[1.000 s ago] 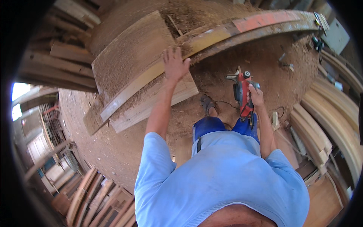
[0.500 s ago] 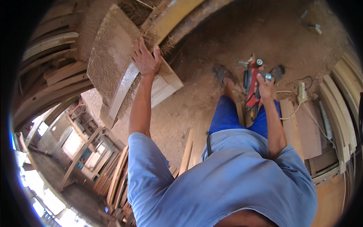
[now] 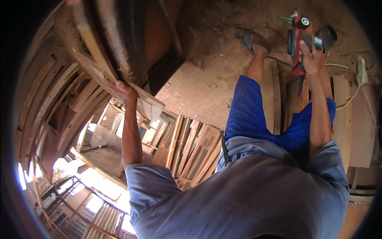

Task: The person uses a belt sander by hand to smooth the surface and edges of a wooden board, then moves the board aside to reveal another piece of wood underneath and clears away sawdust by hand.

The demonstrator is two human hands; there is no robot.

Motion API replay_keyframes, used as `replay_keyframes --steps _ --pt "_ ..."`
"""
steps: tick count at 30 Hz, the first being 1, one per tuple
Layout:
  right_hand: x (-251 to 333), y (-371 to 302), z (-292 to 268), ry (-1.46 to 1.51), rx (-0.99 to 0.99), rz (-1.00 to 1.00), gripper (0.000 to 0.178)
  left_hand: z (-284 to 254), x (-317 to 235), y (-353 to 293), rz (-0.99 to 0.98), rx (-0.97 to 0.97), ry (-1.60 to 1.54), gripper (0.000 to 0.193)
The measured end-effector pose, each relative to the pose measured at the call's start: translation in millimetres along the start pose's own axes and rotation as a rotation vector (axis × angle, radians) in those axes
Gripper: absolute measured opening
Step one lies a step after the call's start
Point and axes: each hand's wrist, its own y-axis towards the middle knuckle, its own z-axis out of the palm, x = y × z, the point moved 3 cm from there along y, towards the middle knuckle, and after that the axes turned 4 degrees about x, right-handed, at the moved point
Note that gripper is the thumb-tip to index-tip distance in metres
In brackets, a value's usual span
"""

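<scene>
My left hand (image 3: 124, 92) rests at the near end of a sawdust-covered wooden board (image 3: 151, 104) on the left. Its fingers look stretched out along the surface, though partly hidden, and the thumb lies beside a raised yellowish strip (image 3: 96, 44). My right hand (image 3: 311, 59) is wrapped round the handle of a red and black electric hand planer (image 3: 296, 47). The planer hangs over the floor near my right foot, its round front knob facing up. Nothing touches its underside that I can see.
Long planks (image 3: 67, 91) are stacked at the left. More boards (image 3: 191, 147) lean behind my left side, and others (image 3: 342, 119) lie on the right. A pale cord runs to a socket block (image 3: 361, 71) at the right. Sawdust covers the dirt floor (image 3: 199, 87).
My view has swung, so the board appears more edge-on and farther to the left. My left hand now shows by the board's near end. The planer appears higher and farther right, still held.
</scene>
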Motion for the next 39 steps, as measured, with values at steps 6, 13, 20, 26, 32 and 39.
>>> replay_keyframes --steps 6,13,20,26,32,39 --pt "-9 29 -19 -0.019 -0.071 0.087 0.043 3 11 -4 -0.020 0.047 -0.028 0.107" --pt "10 27 -23 -0.085 -0.090 0.085 0.070 10 -20 0 0.101 0.122 -0.069 0.100" --pt "22 29 -12 -0.132 -0.130 0.045 0.055 5 -5 -2 0.109 0.146 -0.032 0.098" --pt "18 36 -4 -0.218 -0.080 0.073 0.056 8 -2 -3 0.136 0.120 -0.036 0.094" --pt "24 32 8 -0.188 0.012 0.078 0.059 8 -9 -3 0.129 0.134 -0.011 0.098" --pt "20 31 7 -0.239 0.011 0.076 0.064 6 -12 -4 0.099 0.106 -0.062 0.097"
